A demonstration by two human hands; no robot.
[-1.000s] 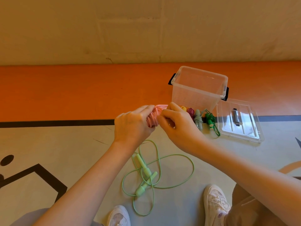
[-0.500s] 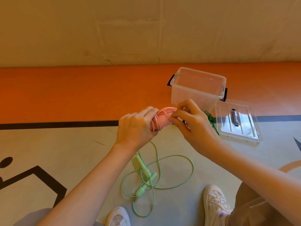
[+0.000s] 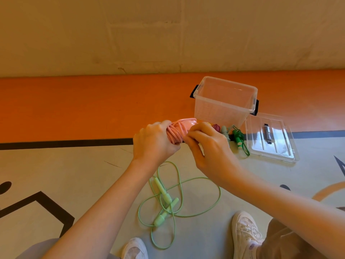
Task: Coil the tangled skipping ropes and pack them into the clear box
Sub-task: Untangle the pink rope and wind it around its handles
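- The left hand (image 3: pixel 153 144) grips the pink rope (image 3: pixel 177 132) bundle; the right hand (image 3: pixel 207 144) pinches its handle end.
- It is held at 7 o'clock of the clear box (image 3: pixel 224 103).
- Judged light, springy; best held around the coils.

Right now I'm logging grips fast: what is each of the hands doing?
Left hand: grips the coiled pink skipping rope bundle.
Right hand: fingers curled on the same bundle's end.
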